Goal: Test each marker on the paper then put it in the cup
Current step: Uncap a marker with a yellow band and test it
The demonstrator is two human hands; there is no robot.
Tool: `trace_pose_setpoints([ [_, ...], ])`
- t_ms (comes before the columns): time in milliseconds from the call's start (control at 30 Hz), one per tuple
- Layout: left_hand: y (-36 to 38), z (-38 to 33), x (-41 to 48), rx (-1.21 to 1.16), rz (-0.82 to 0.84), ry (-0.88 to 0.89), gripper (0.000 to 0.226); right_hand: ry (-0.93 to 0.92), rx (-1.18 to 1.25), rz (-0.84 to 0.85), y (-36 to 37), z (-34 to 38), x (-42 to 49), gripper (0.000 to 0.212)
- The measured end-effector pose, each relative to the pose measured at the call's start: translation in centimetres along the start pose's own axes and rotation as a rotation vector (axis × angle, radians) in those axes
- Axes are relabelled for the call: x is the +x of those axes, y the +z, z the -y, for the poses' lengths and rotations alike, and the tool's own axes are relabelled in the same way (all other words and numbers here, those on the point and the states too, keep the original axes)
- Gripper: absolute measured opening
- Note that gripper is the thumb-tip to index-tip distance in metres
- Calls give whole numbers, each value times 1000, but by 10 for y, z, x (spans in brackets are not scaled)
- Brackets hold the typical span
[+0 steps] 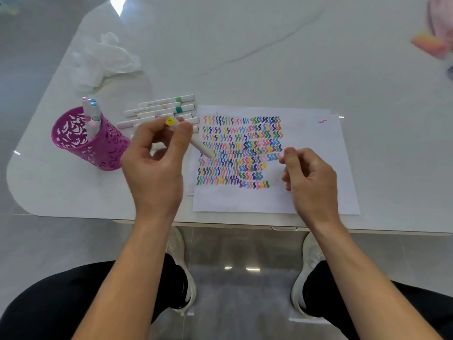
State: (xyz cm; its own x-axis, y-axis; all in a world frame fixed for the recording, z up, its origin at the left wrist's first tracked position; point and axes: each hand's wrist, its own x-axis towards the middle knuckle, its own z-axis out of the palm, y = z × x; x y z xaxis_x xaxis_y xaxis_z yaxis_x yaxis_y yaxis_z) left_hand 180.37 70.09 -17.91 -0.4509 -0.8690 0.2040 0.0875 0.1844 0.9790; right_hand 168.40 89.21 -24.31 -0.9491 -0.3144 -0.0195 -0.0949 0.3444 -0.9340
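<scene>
My left hand [157, 163] grips a white marker [196, 141] with a yellow end. The marker slants down to the right, and its lower tip is over the left edge of the paper [306, 192]. Rows of coloured squiggles cover the paper. My right hand [310, 177] hovers over the paper's right half with its fingers loosely curled, and I see nothing in it. The purple cut-out cup [98, 148] stands left of my left hand and holds several markers [89, 114]. More white markers [161, 109] lie on the table between the cup and the paper.
Crumpled clear plastic [103, 60] lies at the back left of the white table [269, 45]. A pink and yellow object [429, 42] sits at the far right edge. The table's front edge [220, 223] runs just below the paper. My knees and white shoes are beneath it.
</scene>
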Motion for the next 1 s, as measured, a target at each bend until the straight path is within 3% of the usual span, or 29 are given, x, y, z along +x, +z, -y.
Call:
trace_pose_setpoints([
  [233,-16,-9,6,261,-192,281,28,-30,-58,-22,3,-4,0,25],
  [400,-29,-9,10,391,-219,452,27,-34,-77,-38,6,-6,1,22],
  [533,-44,-7,17,394,-335,594,22,-36,-71,-46,7,-7,2,20],
  [700,-58,-8,27,420,-456,556,25,-37,-90,-46,8,-10,4,24],
  [1000,-66,-10,29,484,-419,468,31,-47,-106,-57,10,-11,3,24],
])
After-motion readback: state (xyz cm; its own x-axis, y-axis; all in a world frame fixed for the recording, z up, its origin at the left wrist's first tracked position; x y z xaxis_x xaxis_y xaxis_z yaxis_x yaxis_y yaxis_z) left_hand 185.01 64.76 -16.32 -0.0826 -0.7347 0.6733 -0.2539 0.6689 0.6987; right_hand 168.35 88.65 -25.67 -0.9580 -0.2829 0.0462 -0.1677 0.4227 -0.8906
